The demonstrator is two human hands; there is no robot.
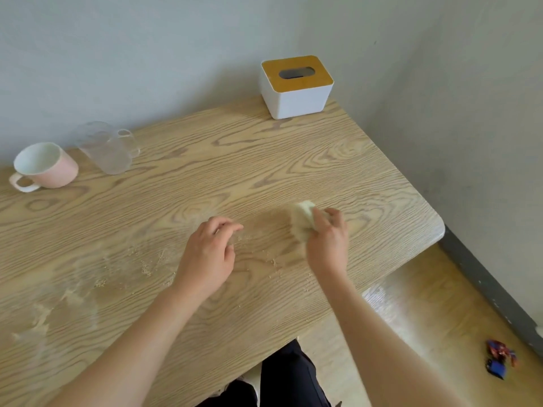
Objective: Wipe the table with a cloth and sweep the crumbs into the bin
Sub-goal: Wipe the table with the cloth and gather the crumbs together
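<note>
Pale cloth bunched in right hand, pressed on table; crumbs lie leftward, nearer left hand, fingers loosely curled, holding nothing. Bin unseen.

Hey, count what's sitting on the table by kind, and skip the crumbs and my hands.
Pink mug: 1
Clear glass cup: 1 (blurred, possibly more)
Tissue box: 1
Cloth: 1
Total: 4
</note>
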